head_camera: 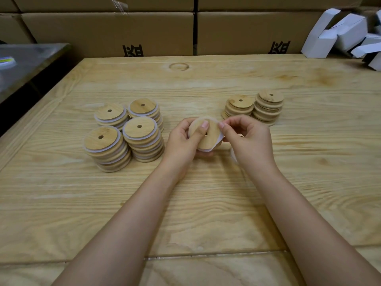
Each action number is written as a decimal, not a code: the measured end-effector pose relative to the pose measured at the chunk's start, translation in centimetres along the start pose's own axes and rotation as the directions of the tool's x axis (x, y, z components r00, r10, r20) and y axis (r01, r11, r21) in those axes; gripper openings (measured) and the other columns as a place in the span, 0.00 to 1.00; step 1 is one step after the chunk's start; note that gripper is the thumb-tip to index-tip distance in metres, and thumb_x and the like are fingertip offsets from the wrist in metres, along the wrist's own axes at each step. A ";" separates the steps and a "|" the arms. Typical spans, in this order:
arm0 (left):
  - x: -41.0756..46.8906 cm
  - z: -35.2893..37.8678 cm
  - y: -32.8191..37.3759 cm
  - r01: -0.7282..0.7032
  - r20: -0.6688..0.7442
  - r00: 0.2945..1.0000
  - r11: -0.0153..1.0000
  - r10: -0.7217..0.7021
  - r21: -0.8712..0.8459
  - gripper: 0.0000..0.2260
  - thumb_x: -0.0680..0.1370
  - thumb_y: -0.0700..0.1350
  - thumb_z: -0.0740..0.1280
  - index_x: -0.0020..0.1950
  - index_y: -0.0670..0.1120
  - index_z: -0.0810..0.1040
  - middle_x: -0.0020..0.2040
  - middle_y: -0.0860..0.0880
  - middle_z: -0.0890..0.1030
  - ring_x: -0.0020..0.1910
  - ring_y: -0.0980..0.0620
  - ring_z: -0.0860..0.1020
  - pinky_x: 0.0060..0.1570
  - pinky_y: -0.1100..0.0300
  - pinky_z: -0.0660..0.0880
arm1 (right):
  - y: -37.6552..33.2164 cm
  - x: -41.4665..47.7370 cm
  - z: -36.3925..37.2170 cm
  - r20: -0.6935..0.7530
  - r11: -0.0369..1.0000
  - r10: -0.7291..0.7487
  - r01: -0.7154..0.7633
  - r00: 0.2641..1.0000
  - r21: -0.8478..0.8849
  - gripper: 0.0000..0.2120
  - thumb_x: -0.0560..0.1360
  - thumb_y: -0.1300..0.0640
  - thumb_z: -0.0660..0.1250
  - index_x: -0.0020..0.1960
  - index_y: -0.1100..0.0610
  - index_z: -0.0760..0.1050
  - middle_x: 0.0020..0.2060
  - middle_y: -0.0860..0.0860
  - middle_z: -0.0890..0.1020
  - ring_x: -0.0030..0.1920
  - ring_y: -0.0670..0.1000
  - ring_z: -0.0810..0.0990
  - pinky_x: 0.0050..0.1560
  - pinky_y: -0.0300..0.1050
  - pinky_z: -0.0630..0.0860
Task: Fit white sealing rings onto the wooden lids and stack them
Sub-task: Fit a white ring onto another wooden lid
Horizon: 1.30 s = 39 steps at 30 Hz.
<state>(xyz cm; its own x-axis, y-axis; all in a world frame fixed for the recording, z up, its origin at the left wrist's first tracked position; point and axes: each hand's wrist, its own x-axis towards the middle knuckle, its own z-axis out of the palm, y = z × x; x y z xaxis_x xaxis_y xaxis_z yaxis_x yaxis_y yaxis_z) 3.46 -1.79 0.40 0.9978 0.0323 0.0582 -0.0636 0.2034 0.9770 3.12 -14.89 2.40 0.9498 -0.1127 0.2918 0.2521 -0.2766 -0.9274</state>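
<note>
My left hand [185, 139] grips a round wooden lid [208, 137] above the table's middle, thumb pressed on its face. A white sealing ring [219, 140] runs round the lid's right and lower edge. My right hand [245, 135] pinches that ring at the lid's right side. To the left stand several stacks of lids with white rings [125, 135]. Two stacks of bare wooden lids [254, 107] stand behind my right hand. A bit of white shows under my right wrist; I cannot tell what it is.
The wooden table [185, 203] has a seam near its front edge. Brown cardboard boxes [144, 32] line the back. Folded white cartons [346, 34] pile at the back right. A metal surface [24, 60] lies at the left.
</note>
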 end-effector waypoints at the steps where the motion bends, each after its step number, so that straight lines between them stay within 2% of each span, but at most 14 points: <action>1: 0.0 0.0 0.0 0.000 -0.018 1.000 1.000 0.000 -0.029 0.04 0.78 0.43 0.65 0.52 0.45 0.74 0.47 0.43 0.80 0.41 0.50 0.80 0.32 0.57 0.79 | 0.0 -0.1 0.0 0.000 1.000 -0.007 0.007 1.000 -0.020 0.07 0.72 0.57 0.71 0.37 0.47 0.77 0.33 0.42 0.80 0.37 0.43 0.79 0.42 0.47 0.79; 4: 0.2 -0.1 0.2 -0.006 -0.076 0.997 0.990 -0.005 -0.138 0.03 0.78 0.40 0.64 0.50 0.47 0.72 0.45 0.45 0.79 0.40 0.50 0.79 0.32 0.59 0.79 | 0.2 -0.5 0.5 0.013 0.990 -0.025 0.027 1.000 -0.140 0.06 0.71 0.53 0.72 0.37 0.48 0.75 0.34 0.42 0.80 0.36 0.39 0.78 0.36 0.33 0.73; 7: 0.4 -0.2 0.1 -0.020 -0.086 0.996 0.985 0.005 -0.174 0.04 0.78 0.40 0.63 0.50 0.48 0.70 0.45 0.45 0.78 0.42 0.48 0.78 0.35 0.56 0.80 | 0.4 -0.8 0.8 0.042 0.968 -0.039 0.049 0.998 -0.245 0.05 0.72 0.54 0.70 0.39 0.52 0.76 0.38 0.44 0.80 0.39 0.40 0.78 0.36 0.30 0.70; 9: 0.4 -0.2 0.0 -0.024 -0.090 0.996 0.984 0.009 -0.174 0.05 0.78 0.40 0.63 0.50 0.49 0.70 0.45 0.44 0.78 0.46 0.44 0.77 0.42 0.50 0.79 | 0.5 -0.7 0.8 0.064 0.957 -0.054 0.070 0.997 -0.282 0.05 0.73 0.55 0.69 0.39 0.54 0.77 0.40 0.47 0.80 0.39 0.40 0.76 0.38 0.28 0.69; 11: 0.5 -0.3 0.0 -0.017 -0.096 0.995 0.982 -0.001 -0.186 0.04 0.78 0.41 0.63 0.50 0.49 0.70 0.46 0.44 0.78 0.49 0.42 0.76 0.48 0.43 0.77 | 0.4 -0.5 0.6 0.076 0.968 -0.027 0.045 0.997 -0.247 0.06 0.73 0.56 0.69 0.38 0.53 0.77 0.40 0.49 0.81 0.40 0.41 0.76 0.43 0.31 0.70; 13: 0.5 -0.4 0.0 0.001 -0.096 0.995 0.978 -0.022 -0.208 0.03 0.78 0.41 0.63 0.50 0.48 0.71 0.46 0.43 0.78 0.50 0.41 0.77 0.50 0.40 0.76 | 0.2 -0.3 0.4 0.090 0.984 0.037 -0.021 0.995 -0.175 0.08 0.73 0.56 0.70 0.36 0.50 0.76 0.39 0.49 0.82 0.40 0.46 0.78 0.46 0.41 0.74; 15: 0.6 -0.5 0.0 0.018 -0.092 0.995 0.971 -0.041 -0.236 0.02 0.79 0.41 0.62 0.50 0.47 0.71 0.47 0.43 0.78 0.49 0.41 0.77 0.47 0.42 0.78 | 0.1 -0.1 0.2 0.111 0.990 0.090 -0.078 0.990 -0.114 0.09 0.73 0.56 0.70 0.35 0.50 0.76 0.36 0.48 0.81 0.38 0.47 0.78 0.45 0.46 0.75; 17: 0.6 -0.5 0.0 0.030 -0.083 0.995 0.962 -0.054 -0.272 0.02 0.79 0.41 0.61 0.51 0.45 0.71 0.48 0.42 0.78 0.48 0.42 0.78 0.43 0.45 0.80 | 0.1 0.0 0.1 0.130 0.992 0.126 -0.121 0.983 -0.046 0.09 0.73 0.57 0.70 0.34 0.51 0.77 0.34 0.47 0.81 0.37 0.47 0.77 0.43 0.47 0.75; 21: 0.6 -0.6 0.0 0.039 -0.069 0.996 0.951 -0.063 -0.306 0.01 0.79 0.41 0.61 0.50 0.45 0.71 0.46 0.43 0.79 0.44 0.44 0.79 0.39 0.49 0.81 | 0.1 0.0 0.0 0.152 0.991 0.129 -0.130 0.980 -0.003 0.10 0.72 0.58 0.71 0.33 0.50 0.77 0.33 0.44 0.80 0.34 0.43 0.75 0.41 0.43 0.72; 24: 0.5 -0.7 0.1 0.045 -0.023 0.998 0.948 -0.055 -0.314 0.01 0.79 0.41 0.60 0.50 0.45 0.71 0.44 0.44 0.80 0.41 0.44 0.81 0.38 0.50 0.81 | 0.2 0.0 -0.1 0.147 0.992 0.126 -0.127 0.981 -0.002 0.10 0.72 0.57 0.72 0.32 0.50 0.77 0.27 0.39 0.78 0.30 0.37 0.73 0.37 0.37 0.68; 28: 0.4 -0.7 0.1 0.051 0.017 0.999 0.956 -0.048 -0.288 0.02 0.80 0.41 0.60 0.50 0.45 0.71 0.43 0.45 0.80 0.39 0.48 0.82 0.36 0.53 0.81 | 0.4 -0.1 -0.2 0.134 0.991 0.131 -0.130 0.982 -0.012 0.10 0.71 0.55 0.72 0.32 0.49 0.77 0.24 0.38 0.77 0.26 0.37 0.72 0.33 0.36 0.65; 33: 0.4 -0.9 0.1 0.085 0.054 0.996 0.951 -0.072 -0.298 0.06 0.80 0.41 0.60 0.55 0.47 0.75 0.50 0.44 0.78 0.43 0.48 0.82 0.37 0.54 0.80 | 0.4 -0.1 0.0 0.082 0.997 0.075 -0.073 0.994 -0.026 0.07 0.69 0.54 0.74 0.34 0.50 0.78 0.32 0.43 0.81 0.35 0.41 0.77 0.41 0.39 0.73; 35: 0.4 -0.9 0.1 0.105 0.074 0.994 0.943 -0.085 -0.317 0.08 0.81 0.40 0.58 0.56 0.48 0.76 0.52 0.44 0.78 0.43 0.48 0.82 0.37 0.54 0.80 | 0.5 -0.1 0.1 0.063 0.999 0.029 -0.028 0.998 -0.020 0.06 0.69 0.56 0.74 0.38 0.49 0.78 0.35 0.44 0.81 0.37 0.41 0.78 0.42 0.37 0.75; 39: 0.4 -0.9 0.3 0.148 0.084 0.988 0.918 -0.126 -0.367 0.09 0.81 0.40 0.57 0.57 0.46 0.75 0.50 0.45 0.81 0.43 0.47 0.83 0.35 0.55 0.80 | 0.4 -0.2 0.0 0.083 0.999 -0.051 0.051 0.995 0.000 0.09 0.72 0.58 0.71 0.44 0.43 0.80 0.43 0.45 0.82 0.43 0.40 0.81 0.45 0.35 0.76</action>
<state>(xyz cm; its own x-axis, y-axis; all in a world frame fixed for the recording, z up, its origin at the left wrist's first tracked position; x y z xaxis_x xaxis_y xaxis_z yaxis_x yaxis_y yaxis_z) 3.83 -0.88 0.52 0.9959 -0.0764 -0.0481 0.0823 0.5504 0.8308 3.06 -15.00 2.01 0.9479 -0.0186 0.3179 0.3001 -0.2820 -0.9113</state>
